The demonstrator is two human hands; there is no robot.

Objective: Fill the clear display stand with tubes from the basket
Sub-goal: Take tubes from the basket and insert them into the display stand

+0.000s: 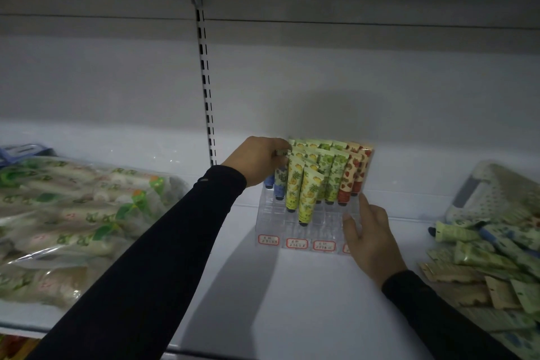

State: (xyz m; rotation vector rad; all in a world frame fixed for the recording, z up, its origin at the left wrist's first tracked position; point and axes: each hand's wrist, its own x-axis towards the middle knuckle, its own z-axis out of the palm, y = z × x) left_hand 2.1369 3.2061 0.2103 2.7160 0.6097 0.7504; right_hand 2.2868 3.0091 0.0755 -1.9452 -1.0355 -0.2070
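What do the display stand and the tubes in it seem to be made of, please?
Display stand: clear, glossy rigid plastic, probably acrylic; the white shelf shows through its empty stepped slots. Tubes: seemingly soft printed plastic with a smooth sheen, flat crimped tops and dark caps at the bottom.

Nothing really readable here. Red-bordered price labels (297, 243) stuck along the front edge of the clear display stand (270, 215), dark characters on them too small and blurry to make out. Tube prints, same story.
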